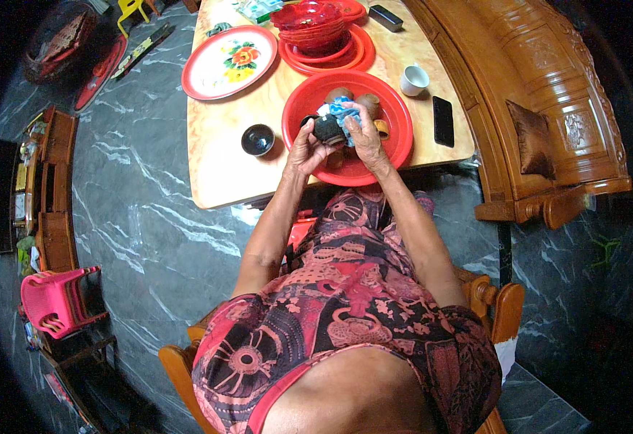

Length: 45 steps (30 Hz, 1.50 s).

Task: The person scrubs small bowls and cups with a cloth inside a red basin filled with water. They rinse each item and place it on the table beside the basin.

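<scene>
Over a red plastic basin (400, 116), my left hand (308, 152) grips a dark cup (327, 129). My right hand (368, 135) holds a blue and white cloth (344, 111) against the cup's right side. Brown cups (369, 103) and a small yellowish-brown cup (381, 129) lie in the basin, partly behind the hands. A black glossy bowl (258, 140) stands on the table, left of the basin.
On the table (224, 173) are a floral enamel tray (229, 62), stacked red bowls (311, 24) on red plates, a white mug (414, 80), a black phone (443, 121) and a black case (385, 18). A carved wooden bench (555, 108) stands at the right.
</scene>
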Motion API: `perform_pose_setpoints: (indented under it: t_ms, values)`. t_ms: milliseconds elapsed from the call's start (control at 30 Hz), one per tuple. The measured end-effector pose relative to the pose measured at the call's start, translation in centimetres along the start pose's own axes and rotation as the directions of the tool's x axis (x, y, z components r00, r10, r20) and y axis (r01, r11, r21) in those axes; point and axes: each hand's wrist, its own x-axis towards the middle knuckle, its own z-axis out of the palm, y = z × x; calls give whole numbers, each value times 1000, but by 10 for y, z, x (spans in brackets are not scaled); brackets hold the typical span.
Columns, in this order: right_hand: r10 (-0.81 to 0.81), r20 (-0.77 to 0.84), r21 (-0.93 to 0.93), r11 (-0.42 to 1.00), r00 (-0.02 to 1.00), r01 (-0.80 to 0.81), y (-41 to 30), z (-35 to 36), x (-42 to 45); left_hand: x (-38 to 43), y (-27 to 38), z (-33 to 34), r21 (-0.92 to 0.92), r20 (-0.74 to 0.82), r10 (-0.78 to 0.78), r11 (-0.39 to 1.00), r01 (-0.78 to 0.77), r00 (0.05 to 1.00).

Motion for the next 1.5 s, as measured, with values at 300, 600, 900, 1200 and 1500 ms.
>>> perform_pose_setpoints:
  t_ms: [300, 600, 900, 1200, 1500]
  values:
    - [-276, 266, -689, 615, 923, 383, -21, 13, -18, 5, -7, -4, 6, -124, -4, 1000, 5, 992]
    - [-294, 269, -648, 649, 917, 399, -11, 5, -7, 4, -13, 9, 155, -155, -7, 987, 32, 988]
    - [-282, 268, -538, 749, 921, 386, -15, 2, -25, 11, -7, 6, -107, -106, -65, 993, 54, 992]
    - [90, 47, -284, 956, 995, -73, -10, -48, -10, 9, -6, 8, 164, -123, -94, 980, 113, 988]
    - [-178, 542, -524, 693, 822, 495, -51, -23, 16, 6, -12, 6, 182, -46, -153, 971, 158, 987]
